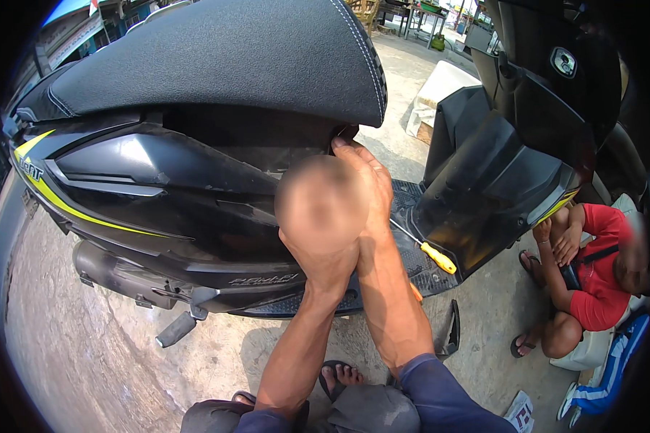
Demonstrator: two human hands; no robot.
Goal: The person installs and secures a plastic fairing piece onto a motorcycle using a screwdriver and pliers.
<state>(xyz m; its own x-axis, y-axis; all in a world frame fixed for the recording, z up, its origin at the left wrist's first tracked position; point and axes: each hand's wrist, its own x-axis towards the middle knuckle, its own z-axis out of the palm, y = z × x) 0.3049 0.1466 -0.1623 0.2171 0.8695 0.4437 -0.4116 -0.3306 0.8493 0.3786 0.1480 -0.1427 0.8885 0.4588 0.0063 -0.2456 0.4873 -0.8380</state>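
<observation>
A black scooter with yellow-green stripes (188, 195) stands before me, its textured black seat (231, 58) at the top. Both my hands are close together at the front of the body, below the seat's nose. My right hand (375, 180) reaches up to the dark gap there, fingers closed around something too small to make out. My left hand (319, 231) is beside it, against the body panel; a blurred patch covers its fingers. A screwdriver with a yellow handle (438, 257) lies on the footboard (404, 195), right of my forearms.
At the right, a person in a red shirt (603, 252) sits low by the scooter's front. A black curved part (451, 328) lies on the concrete near my right arm. The kickstarter pedal (177, 328) sticks out at lower left. Beyond the footboard is a white block-like object (444, 86).
</observation>
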